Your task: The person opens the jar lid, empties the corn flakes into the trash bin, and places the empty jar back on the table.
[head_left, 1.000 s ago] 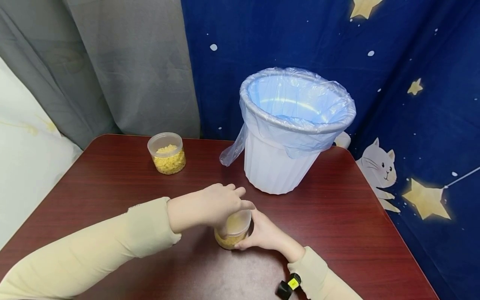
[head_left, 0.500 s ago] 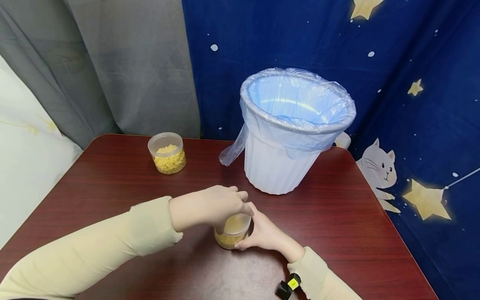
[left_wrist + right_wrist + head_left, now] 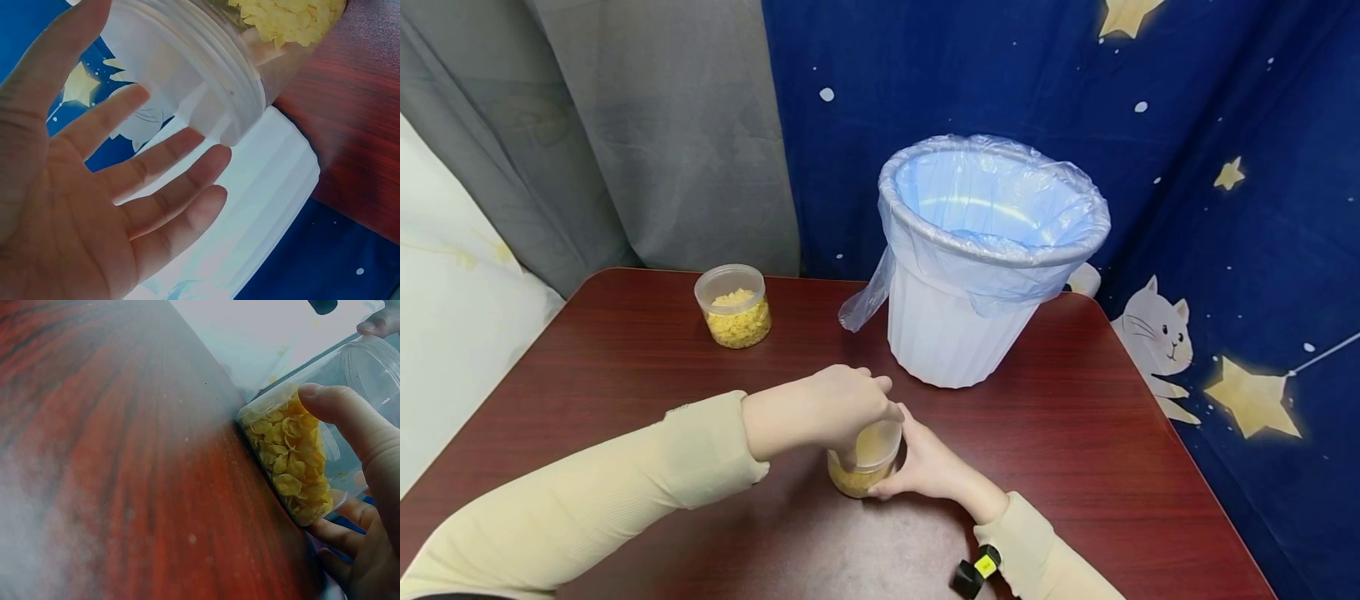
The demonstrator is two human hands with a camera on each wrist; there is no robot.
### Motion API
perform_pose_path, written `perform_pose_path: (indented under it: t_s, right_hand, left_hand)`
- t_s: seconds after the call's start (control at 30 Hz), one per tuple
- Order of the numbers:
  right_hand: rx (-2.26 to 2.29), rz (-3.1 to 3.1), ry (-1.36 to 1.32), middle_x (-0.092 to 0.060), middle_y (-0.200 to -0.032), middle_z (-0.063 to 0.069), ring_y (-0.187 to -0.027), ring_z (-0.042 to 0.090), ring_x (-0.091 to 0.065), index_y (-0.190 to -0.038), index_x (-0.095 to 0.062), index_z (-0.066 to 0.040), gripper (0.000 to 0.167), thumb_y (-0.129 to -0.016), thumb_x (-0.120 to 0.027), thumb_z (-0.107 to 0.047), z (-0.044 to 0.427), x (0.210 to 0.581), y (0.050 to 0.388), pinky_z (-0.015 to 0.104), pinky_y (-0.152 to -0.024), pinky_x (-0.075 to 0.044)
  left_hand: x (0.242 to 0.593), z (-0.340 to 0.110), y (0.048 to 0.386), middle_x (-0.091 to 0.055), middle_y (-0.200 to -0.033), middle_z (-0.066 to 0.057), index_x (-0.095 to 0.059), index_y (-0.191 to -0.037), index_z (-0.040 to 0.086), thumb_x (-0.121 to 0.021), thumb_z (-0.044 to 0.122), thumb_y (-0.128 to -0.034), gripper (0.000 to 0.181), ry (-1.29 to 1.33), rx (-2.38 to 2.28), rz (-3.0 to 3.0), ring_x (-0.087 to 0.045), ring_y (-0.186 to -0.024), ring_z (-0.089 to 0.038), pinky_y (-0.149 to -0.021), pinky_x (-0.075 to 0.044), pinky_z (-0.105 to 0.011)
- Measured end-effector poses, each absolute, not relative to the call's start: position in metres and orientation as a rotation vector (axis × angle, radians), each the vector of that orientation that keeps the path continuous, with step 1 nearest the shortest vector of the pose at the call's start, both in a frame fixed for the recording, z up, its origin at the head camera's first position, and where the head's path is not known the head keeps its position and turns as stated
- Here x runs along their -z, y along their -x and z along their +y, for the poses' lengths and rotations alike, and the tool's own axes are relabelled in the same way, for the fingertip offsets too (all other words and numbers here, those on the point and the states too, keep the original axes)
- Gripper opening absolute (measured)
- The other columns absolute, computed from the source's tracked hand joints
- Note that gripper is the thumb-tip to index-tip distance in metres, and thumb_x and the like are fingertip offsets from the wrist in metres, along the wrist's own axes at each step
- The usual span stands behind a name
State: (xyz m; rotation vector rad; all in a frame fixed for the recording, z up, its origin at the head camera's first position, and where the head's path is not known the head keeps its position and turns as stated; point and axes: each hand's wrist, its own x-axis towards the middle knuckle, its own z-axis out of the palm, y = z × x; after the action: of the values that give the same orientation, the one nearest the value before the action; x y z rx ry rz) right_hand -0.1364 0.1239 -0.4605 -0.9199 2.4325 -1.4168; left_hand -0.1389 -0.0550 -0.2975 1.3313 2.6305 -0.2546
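A clear plastic jar (image 3: 853, 485) part-filled with yellow flakes (image 3: 290, 459) stands on the table in front of me. My right hand (image 3: 931, 467) grips its side, thumb on the near wall and fingers behind. From above, my left hand (image 3: 831, 408) reaches over the top, with thumb and fingertips spread round the rim of a frosted lid (image 3: 169, 56). In the left wrist view these fingers touch or nearly touch the lid's edge. The left palm and wrist hide part of the jar in the head view.
A second jar of yellow flakes (image 3: 737, 312), open at the top, stands at the back left. A white bin (image 3: 955, 333) with a clear bag over its rim stands at the back right. Curtains (image 3: 700, 150) hang behind the dark red table (image 3: 1075, 442).
My left hand has shifted only slightly over the top of the jar, its fingers moving a little round the rim. The right hand and the jar stay almost in place.
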Motion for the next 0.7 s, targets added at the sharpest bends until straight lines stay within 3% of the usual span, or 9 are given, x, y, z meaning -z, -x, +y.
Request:
perform_pose_path:
  t_s: [0.5,0.7]
  right_hand:
    - [1.41,2.442,0.919,-0.047,-0.133,-0.008,-0.114,0.011,-0.051,-0.148,-0.019,-0.031,0.114,-0.061,-0.091,-0.031,0.1245,0.4609,0.1354,0.032,-0.098,-0.039]
    - [1.405,2.446,0.912,-0.05,-0.129,-0.007,-0.112,0.01,-0.052,-0.147,-0.02,-0.03,0.113,-0.06,-0.092,-0.029,0.1243,0.4602,0.1355,0.032,-0.097,-0.04]
  left_hand:
    - [0.3001,-0.0522,0.1379,-0.054,-0.089,0.005,-0.069,-0.109,0.03,-0.088,0.044,-0.0569,0.057,-1.224,0.264,2.7,-0.057,-0.081,-0.019,-0.065,-0.05,-0.035]
    - [0.3,-0.0511,0.1373,-0.054,-0.085,0.004,-0.069,-0.103,0.025,-0.088,0.044,-0.0561,0.055,-1.221,0.235,2.725,-0.061,-0.076,-0.018,-0.062,-0.05,-0.035]
